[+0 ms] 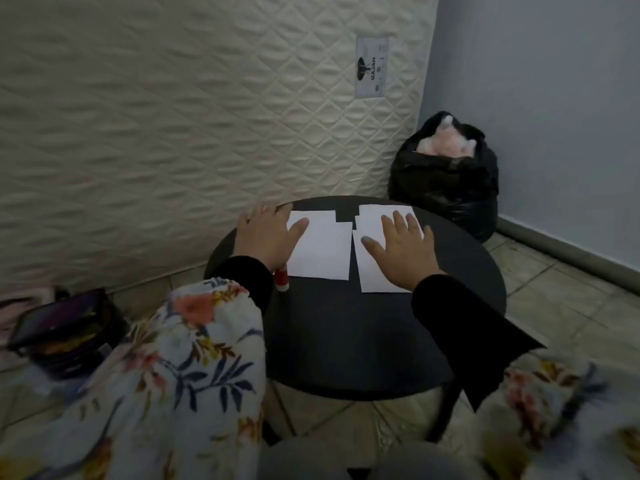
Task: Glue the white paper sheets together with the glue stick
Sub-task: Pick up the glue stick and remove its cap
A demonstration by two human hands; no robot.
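Two white paper sheets lie side by side on a round black table (346, 341). My left hand (266, 237) rests flat with spread fingers over the left edge of the left sheet (323, 252). My right hand (403, 244) lies flat, fingers straight, on the right sheet (372, 271). A red and white glue stick (282, 280) lies on the table just below my left wrist, partly hidden by my sleeve. More white paper shows under the far ends of both sheets.
A quilted mattress (173, 116) leans upright behind the table. A full black rubbish bag (446, 178) sits on the tiled floor at the back right. A dark phone (59, 317) rests on a black round container at the left.
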